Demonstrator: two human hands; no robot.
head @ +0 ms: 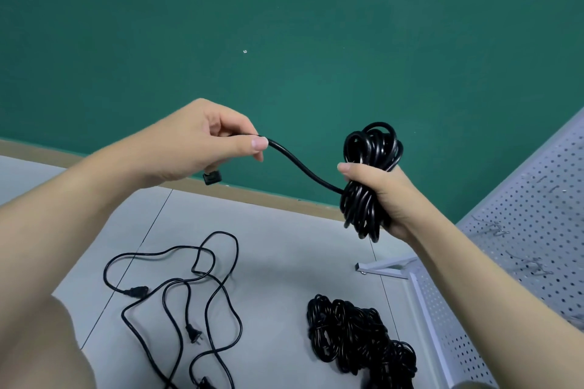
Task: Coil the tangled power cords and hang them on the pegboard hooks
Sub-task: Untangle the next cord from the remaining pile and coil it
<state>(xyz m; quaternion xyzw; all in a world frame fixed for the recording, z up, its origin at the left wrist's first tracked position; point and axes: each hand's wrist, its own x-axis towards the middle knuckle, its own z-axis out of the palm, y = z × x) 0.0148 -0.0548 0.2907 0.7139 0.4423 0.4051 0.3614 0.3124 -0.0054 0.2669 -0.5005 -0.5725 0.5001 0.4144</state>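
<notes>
Loose cords (177, 303) cropped btm, plug (212, 178) prob half-hidden

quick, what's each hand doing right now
Left hand: pinches the free end of the cord, plug end below the palm.
Right hand: grips the coiled cord bundle.

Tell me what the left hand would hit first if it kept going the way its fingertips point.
Probably the coiled cord gripped in the right hand: the left hand points rightward along the free end toward it. Depth is unclear.
</notes>
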